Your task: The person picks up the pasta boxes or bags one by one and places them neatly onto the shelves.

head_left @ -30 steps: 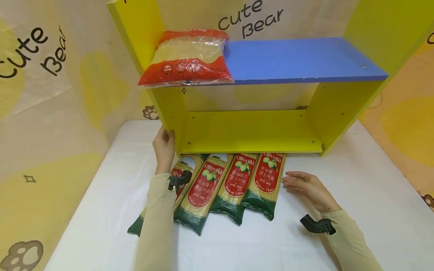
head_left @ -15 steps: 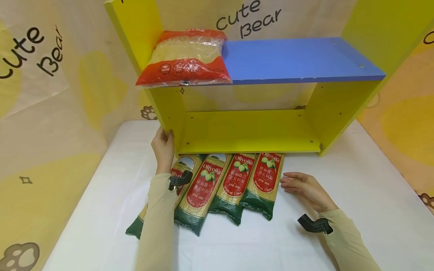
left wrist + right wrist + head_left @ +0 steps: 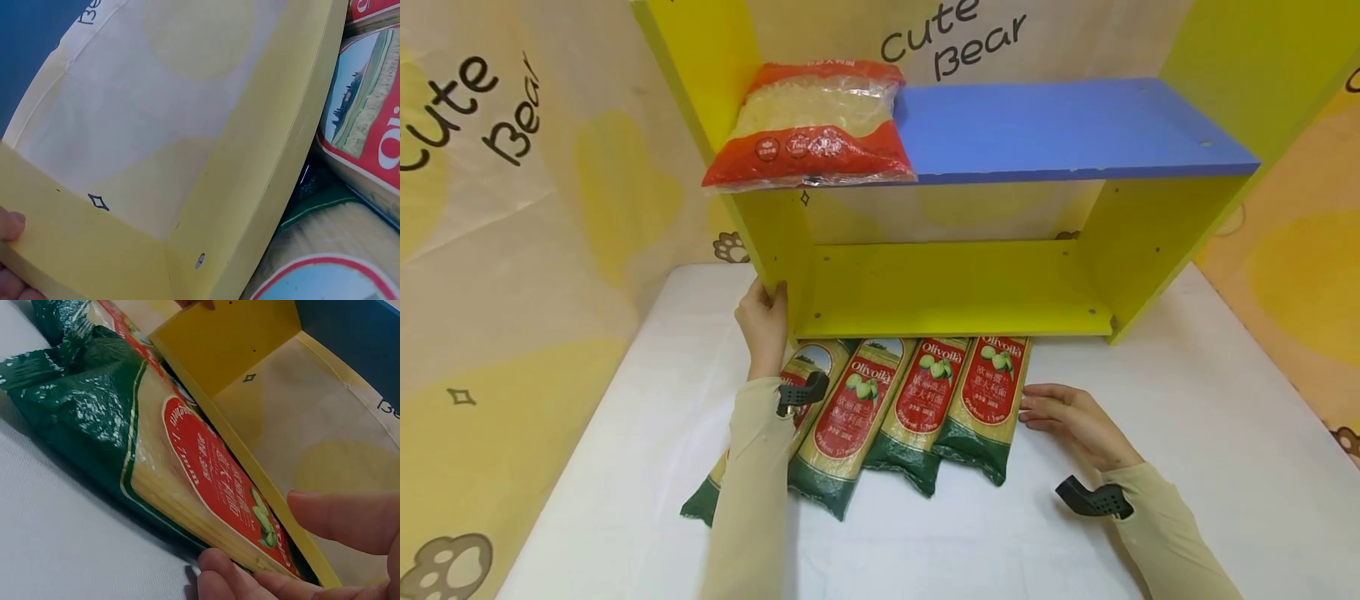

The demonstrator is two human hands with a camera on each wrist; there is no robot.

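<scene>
On white cloth-covered table point(image 3: 1187, 467): yellow wooden shelf unit with blue middle board point(image 3: 955, 292), standing near back edge, front bottom edge resting over top ends of four long spaghetti packets with red labels and green ends point(image 3: 917, 400). Packets lying flat side by side, slightly fanned, green ends toward the person, upper ends hidden under shelf. Left hand point(image 3: 762, 327) curled round lower front edge of left yellow side panel, gripping it; left sleeve point(image 3: 748, 492) crossing over leftmost packet and covering part of it. Right hand point(image 3: 1067, 417) flat on table, fingers straight and relaxed, fingertips point(image 3: 219, 565) touching right edge of rightmost packet, holding nothing. Above, on left part of blue board: red and clear plastic bag of pale noodles point(image 3: 812, 125), front edge hanging a little over board. Behind: cream and yellow backdrop with words "cute Bear" point(image 3: 951, 37).
</scene>
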